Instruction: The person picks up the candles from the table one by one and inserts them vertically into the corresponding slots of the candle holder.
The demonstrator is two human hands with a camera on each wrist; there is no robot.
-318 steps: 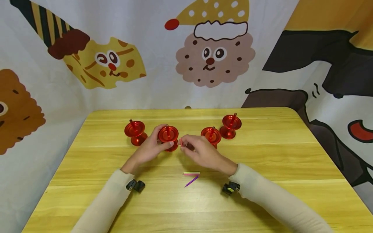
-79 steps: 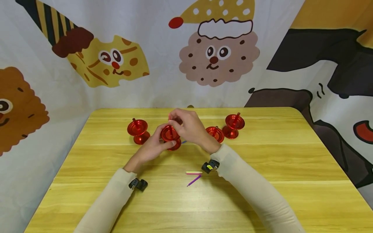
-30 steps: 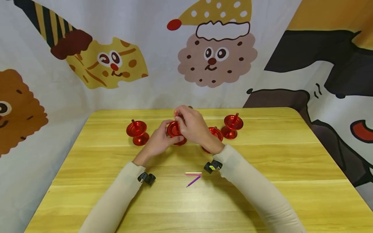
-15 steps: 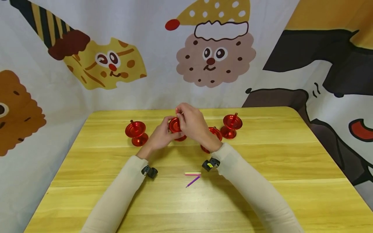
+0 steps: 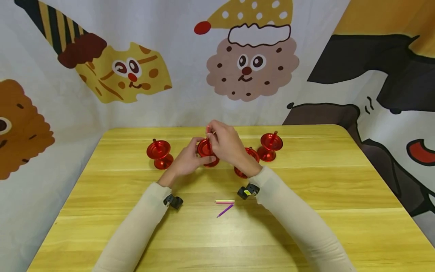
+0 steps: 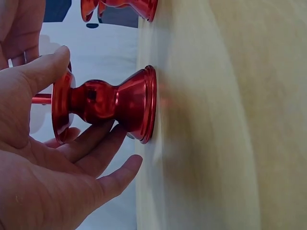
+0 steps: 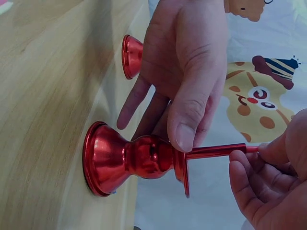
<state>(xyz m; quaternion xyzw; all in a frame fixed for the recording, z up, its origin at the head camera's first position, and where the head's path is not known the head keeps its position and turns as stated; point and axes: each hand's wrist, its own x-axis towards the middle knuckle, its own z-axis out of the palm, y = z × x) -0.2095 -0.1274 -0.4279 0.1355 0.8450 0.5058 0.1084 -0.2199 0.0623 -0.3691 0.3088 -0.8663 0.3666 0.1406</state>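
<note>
My left hand (image 5: pixel 186 158) grips a red metallic candle holder (image 7: pixel 108 158) by its dish, thumb on the rim and fingers behind the stem. The base stands upright, right at the tabletop. A thin tube (image 7: pixel 216 151) rises from the dish. In the right wrist view my right hand (image 7: pixel 283 177) pinches a slim pinkish-red candle (image 7: pixel 252 149) between thumb and forefinger. The candle's lower end meets the top of the tube, in line with it. From the head view, my right hand (image 5: pixel 225 145) covers part of the dish.
Three similar red holders stand on the wooden table (image 5: pixel 306 226): one at the left (image 5: pixel 159 151), one partly behind my right wrist (image 5: pixel 251 155), one at the back right (image 5: pixel 271 145). Nearer me lie a yellow candle (image 5: pixel 225 201), a pink one and a purple one (image 5: pixel 225 210).
My right hand has gone from beside the holder up to its tube, still pinching the candle. My left hand and the holder have shifted slightly right and away from me.
</note>
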